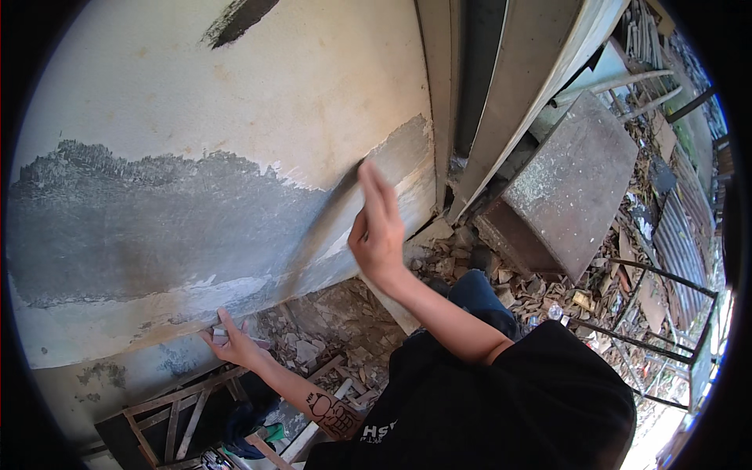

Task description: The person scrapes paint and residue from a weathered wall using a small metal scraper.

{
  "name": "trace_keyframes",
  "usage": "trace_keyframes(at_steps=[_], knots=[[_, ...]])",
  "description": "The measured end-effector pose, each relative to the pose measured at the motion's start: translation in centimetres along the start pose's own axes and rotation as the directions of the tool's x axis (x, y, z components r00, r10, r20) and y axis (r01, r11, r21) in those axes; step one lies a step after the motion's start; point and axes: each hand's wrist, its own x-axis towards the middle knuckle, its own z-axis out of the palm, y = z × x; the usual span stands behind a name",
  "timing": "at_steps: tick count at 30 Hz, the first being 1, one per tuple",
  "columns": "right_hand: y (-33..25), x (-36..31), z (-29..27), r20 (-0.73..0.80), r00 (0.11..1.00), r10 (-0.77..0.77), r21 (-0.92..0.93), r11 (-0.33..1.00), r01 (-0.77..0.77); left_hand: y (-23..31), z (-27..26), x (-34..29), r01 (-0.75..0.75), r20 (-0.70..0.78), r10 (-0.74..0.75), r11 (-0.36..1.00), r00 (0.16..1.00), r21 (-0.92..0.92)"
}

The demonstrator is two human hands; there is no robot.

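Head: wall (157, 227) nr R hand (378, 241) fingers (379, 196).

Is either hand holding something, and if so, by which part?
The left hand seems to hold a small pale piece between thumb and fingers; which part cannot be told. Nothing shows held in the right hand.

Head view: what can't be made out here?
Head view, small pale thing at the left hand: too small and partly covered by it to identify.
Head view, right hand: fingertips blurred, so contact with the wall is unclear.
Head view, dark streak: cut off by the top edge.
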Motion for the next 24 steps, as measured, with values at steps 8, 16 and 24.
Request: trace_keyframes(at_steps=[8,16,24], knots=[[0.1,0.2,-0.3,0.011,1.0,0.012,-0.002,1.0,-0.012,0.4,0.0,-0.4,0.013,0.015,-0.013,1.0,1.0,-0.023],[1.0,1.0,-0.9,-0.012,0.989,0.149,-0.055,0.987,-0.15,0.5,0.0,-0.5,0.024,0.008,-0.024,0.999,1.0,-0.041],[1.5,1.8,-1.4,0.009,0.996,0.084,-0.093,0.992,-0.083,0.2,-0.2,-0.2,0.025,0.016,-0.025,0.999,1.0,-0.031]])
